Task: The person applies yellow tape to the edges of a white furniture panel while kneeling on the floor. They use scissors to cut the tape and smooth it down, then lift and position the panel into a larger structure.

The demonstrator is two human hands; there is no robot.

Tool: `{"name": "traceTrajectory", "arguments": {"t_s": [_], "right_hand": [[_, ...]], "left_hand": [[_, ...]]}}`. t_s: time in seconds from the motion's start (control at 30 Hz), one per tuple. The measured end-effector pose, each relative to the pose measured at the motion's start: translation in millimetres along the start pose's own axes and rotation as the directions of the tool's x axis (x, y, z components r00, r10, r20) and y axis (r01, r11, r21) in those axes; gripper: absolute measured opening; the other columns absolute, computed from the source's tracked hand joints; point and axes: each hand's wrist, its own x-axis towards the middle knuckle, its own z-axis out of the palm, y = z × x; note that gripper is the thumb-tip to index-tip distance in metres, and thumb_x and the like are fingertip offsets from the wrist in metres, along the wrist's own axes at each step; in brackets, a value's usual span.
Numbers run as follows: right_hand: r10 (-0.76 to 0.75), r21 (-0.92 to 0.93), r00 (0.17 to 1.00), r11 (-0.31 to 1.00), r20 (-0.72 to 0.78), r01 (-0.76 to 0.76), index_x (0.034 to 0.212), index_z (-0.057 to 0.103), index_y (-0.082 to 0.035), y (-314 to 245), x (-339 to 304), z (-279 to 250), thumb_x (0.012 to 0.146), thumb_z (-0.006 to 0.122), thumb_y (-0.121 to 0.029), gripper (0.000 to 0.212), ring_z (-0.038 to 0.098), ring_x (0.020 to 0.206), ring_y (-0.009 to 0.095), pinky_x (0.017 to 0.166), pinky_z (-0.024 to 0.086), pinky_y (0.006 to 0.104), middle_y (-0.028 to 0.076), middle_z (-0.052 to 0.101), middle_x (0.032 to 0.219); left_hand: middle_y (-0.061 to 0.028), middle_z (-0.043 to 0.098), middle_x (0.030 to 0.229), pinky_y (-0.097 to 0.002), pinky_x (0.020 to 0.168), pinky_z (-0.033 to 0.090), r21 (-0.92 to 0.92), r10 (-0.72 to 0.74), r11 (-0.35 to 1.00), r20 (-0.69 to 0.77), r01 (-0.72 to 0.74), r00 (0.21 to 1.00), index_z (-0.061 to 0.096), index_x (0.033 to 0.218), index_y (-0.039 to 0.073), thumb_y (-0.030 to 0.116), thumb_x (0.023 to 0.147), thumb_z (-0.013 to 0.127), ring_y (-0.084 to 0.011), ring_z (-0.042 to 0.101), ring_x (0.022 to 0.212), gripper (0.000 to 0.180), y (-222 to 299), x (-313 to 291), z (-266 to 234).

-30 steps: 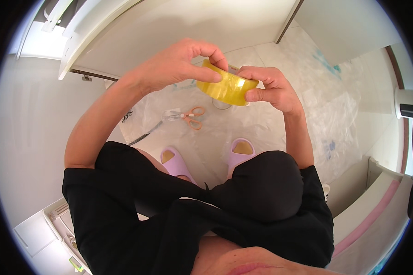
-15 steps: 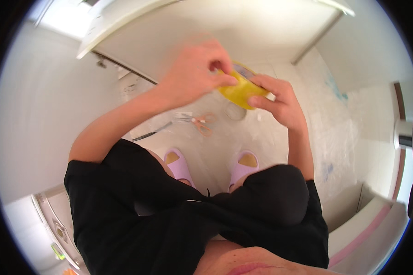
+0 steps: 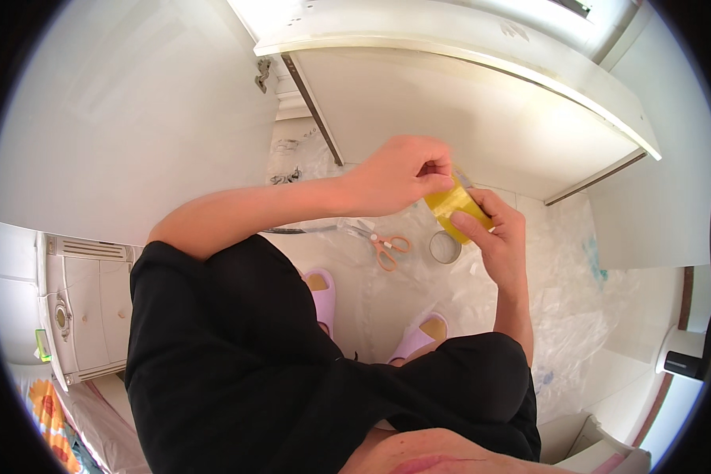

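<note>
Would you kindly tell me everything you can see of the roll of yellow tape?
The roll of yellow tape is wide, with a glossy, plastic-looking, curved outer surface that catches the light. It is held tilted in the air between the two hands. The right hand grips its right side, thumb on the outer face. The left hand has its fingertips at the upper left edge; whether they pinch a loose end is unclear.

Hands (image 3: 407,170) (image 3: 501,229) at yellow tape roll (image 3: 449,207) | orange-handled scissors (image 3: 377,239) on floor (image 3: 354,304) | lilac slippers (image 3: 325,300)

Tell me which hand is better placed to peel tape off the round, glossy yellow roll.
Probably the left hand: it curls at the upper-left edge of the yellow tape roll, while the right hand grips its right side.
</note>
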Motion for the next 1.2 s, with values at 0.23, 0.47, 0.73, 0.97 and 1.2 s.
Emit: {"name": "traceTrajectory", "arguments": {"t_s": [0.23, 0.47, 0.73, 0.97, 1.2], "right_hand": [[0.137, -0.354, 0.986, 0.921, -0.092, -0.161, 0.104, 0.065, 0.001, -9.4, 19.4, 42.7, 0.089, 0.071, -0.035, 0.039, 0.062, 0.071, 0.016, 0.065, 0.048, 0.0303, 0.012, 0.069, 0.082], [-0.039, -0.245, 0.993, 0.967, 0.114, 0.066, 0.127, 0.054, -0.002, -11.3, 34.9, 62.6, 0.087, 0.073, -0.034, 0.055, 0.067, 0.074, 0.026, 0.070, 0.051, 0.0345, 0.016, 0.070, 0.089], [0.000, -0.526, 0.966, 0.839, 0.259, 0.141, 0.130, 0.056, -0.005, -37.6, 70.2, 76.5, 0.090, 0.070, -0.032, 0.049, 0.067, 0.079, 0.023, 0.073, 0.051, 0.0345, 0.011, 0.070, 0.094], [-0.008, -0.299, 0.945, 0.948, 0.328, 0.112, 0.128, 0.058, -0.007, -48.3, 70.7, 72.4, 0.093, 0.067, -0.030, 0.043, 0.064, 0.074, 0.020, 0.071, 0.050, 0.0319, 0.010, 0.069, 0.091], [0.020, -0.590, 0.964, 0.794, 0.264, 0.145, 0.127, 0.061, -0.006, -48.5, 85.6, 81.7, 0.093, 0.066, -0.032, 0.042, 0.064, 0.080, 0.021, 0.073, 0.050, 0.0340, 0.012, 0.070, 0.094]], "left_hand": [[-0.0069, 0.055, 0.083, -0.0314, 0.066, 0.046, 0.162, 0.126, 0.982, -0.198, -0.094, 0.972, 0.053, 0.088, 0.000, 0.006, 0.093, 0.058, -0.0169, 0.055, 0.072, 0.009, -22.2, -24.1, -13.2], [-0.0045, 0.055, 0.081, -0.0273, 0.054, 0.046, 0.074, 0.054, 0.997, -0.457, -0.022, 0.888, 0.054, 0.088, 0.000, 0.002, 0.093, 0.058, -0.0114, 0.055, 0.059, 0.007, -43.8, -53.4, -36.1], [-0.0001, 0.056, 0.074, -0.0230, 0.047, 0.041, 0.083, 0.072, 0.996, -0.603, -0.027, 0.795, 0.057, 0.083, 0.001, 0.006, 0.095, 0.060, -0.0062, 0.049, 0.054, 0.012, -39.2, -84.5, -70.0], [0.0010, 0.058, 0.074, -0.0253, 0.062, 0.043, 0.169, 0.096, 0.986, -0.603, 0.009, 0.792, 0.060, 0.086, 0.001, 0.007, 0.092, 0.062, -0.0069, 0.049, 0.067, 0.010, -27.2, -85.9, -95.3], [0.0015, 0.057, 0.074, -0.0236, 0.068, 0.043, 0.163, 0.119, 0.987, -0.713, -0.002, 0.691, 0.061, 0.083, 0.001, 0.002, 0.088, 0.064, -0.0074, 0.050, 0.070, 0.006, -35.1, -92.8, -86.4]]}}
